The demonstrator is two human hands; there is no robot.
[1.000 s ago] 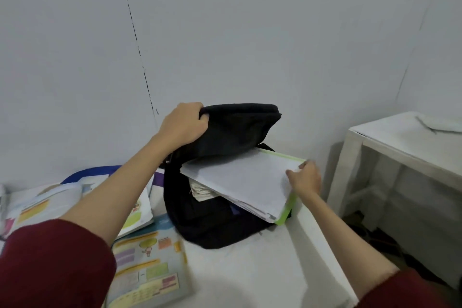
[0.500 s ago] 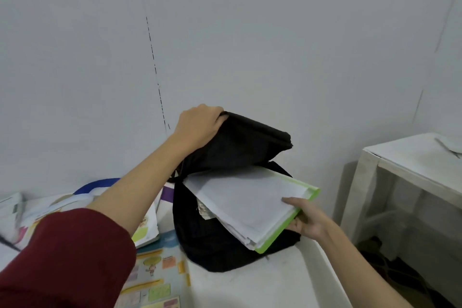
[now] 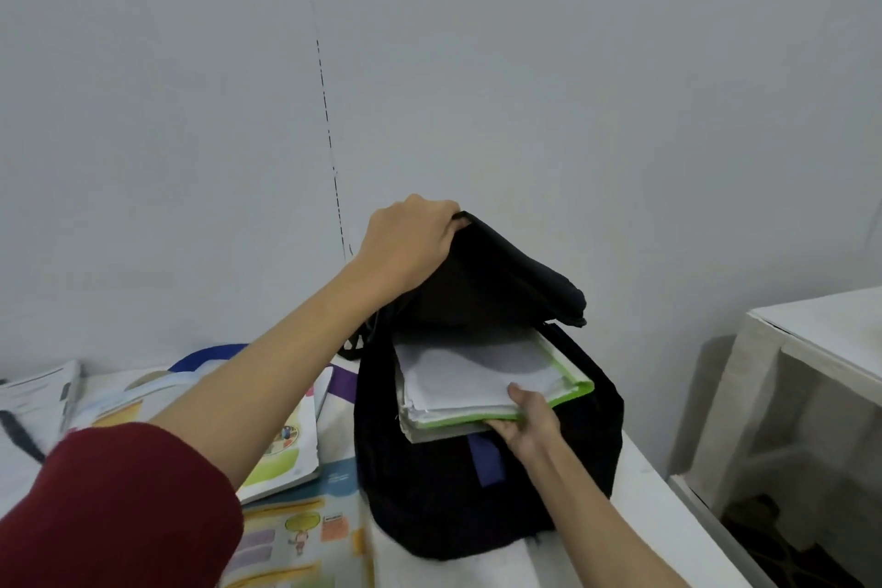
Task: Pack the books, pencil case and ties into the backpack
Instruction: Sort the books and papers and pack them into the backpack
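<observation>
A black backpack [image 3: 429,492] stands on a white table, its mouth facing me. My left hand [image 3: 410,244] grips the top flap [image 3: 506,282] and holds it lifted. A stack of white papers in a green-edged folder [image 3: 477,372] sits partly inside the opening, with other books under it. My right hand [image 3: 532,420] holds the folder's near edge, thumb on top and fingers beneath. Several colourful books [image 3: 286,449] lie on the table left of the backpack. I see no pencil case or ties.
A grey wall rises right behind the backpack. A white side table [image 3: 821,349] stands to the right, across a gap with dark floor below. A blue strap [image 3: 210,353] curves behind the books at left. The table's right edge [image 3: 692,516] runs close beside the backpack.
The folder has slid deeper into the backpack and now lies flatter. My right hand moved from its far corner to its near edge. My left hand lifted the flap higher.
</observation>
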